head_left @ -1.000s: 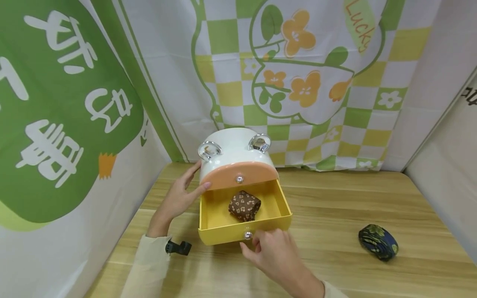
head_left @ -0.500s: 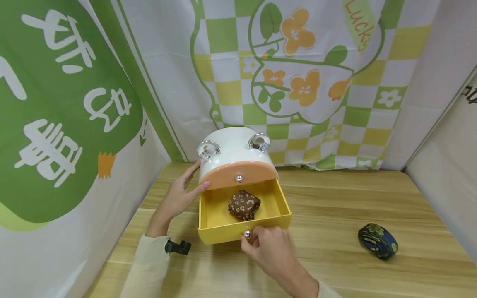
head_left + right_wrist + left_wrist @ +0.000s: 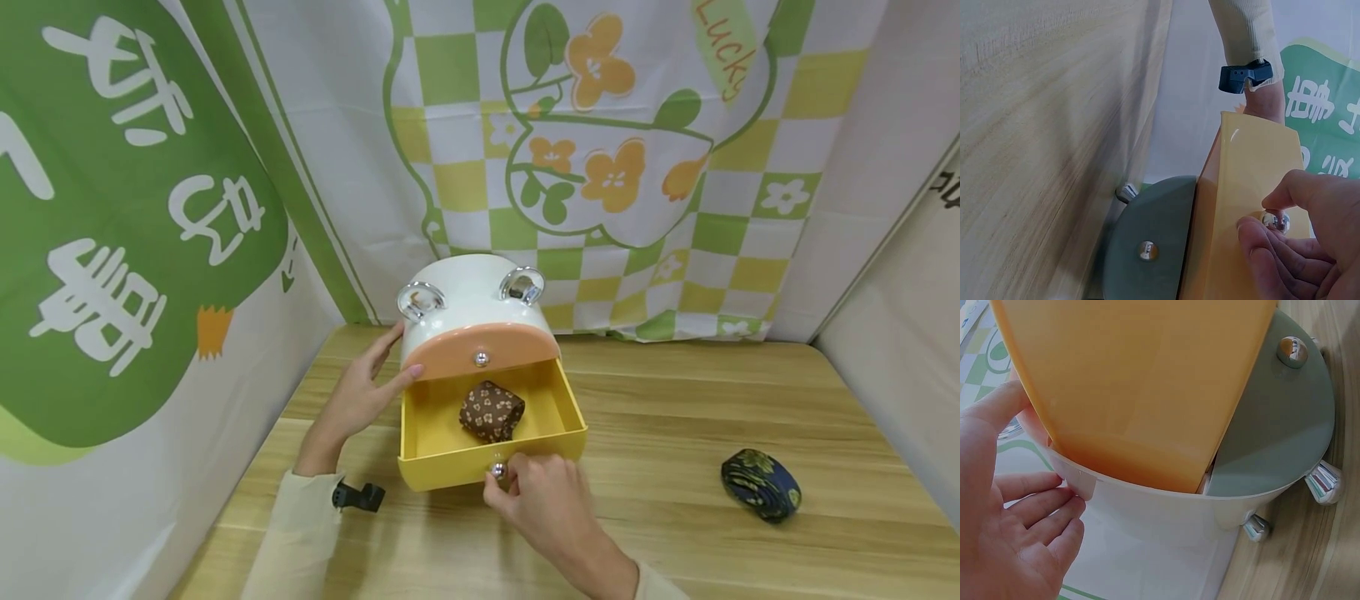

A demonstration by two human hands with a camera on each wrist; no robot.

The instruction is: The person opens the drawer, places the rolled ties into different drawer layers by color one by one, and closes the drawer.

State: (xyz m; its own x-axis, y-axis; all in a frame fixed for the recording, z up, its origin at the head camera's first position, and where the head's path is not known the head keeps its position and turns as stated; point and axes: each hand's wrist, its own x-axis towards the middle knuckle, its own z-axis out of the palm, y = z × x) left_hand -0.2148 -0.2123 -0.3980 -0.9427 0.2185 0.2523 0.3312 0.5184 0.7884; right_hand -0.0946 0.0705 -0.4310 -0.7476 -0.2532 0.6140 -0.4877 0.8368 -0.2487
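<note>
A small white cabinet (image 3: 476, 287) with silver ring handles on top has an orange upper front panel (image 3: 450, 352). Below that, its yellow drawer (image 3: 450, 473) is pulled well out. Inside the drawer lies a rolled brown floral necktie (image 3: 491, 412). My left hand (image 3: 360, 398) holds the cabinet's left side, thumb over the orange panel's edge and fingertips against the white shell (image 3: 1147, 519). Between thumb and forefinger, my right hand (image 3: 551, 504) pinches the drawer's silver knob (image 3: 1277, 220). In the right wrist view the green lower panel (image 3: 1154, 212) with its own knob shows beside the drawer.
A rolled dark blue floral necktie (image 3: 761, 485) lies on the wooden table (image 3: 675, 417) to the right. Patterned cloth (image 3: 465, 192) hangs close behind the cabinet, and a green-and-white cloth (image 3: 225, 358) flanks the left side. A black wrist mount (image 3: 360, 497) sits by the left sleeve.
My right thumb and forefinger have come together on the drawer knob, the thumb moving up from below it. The left hand, drawer and both ties look the same.
</note>
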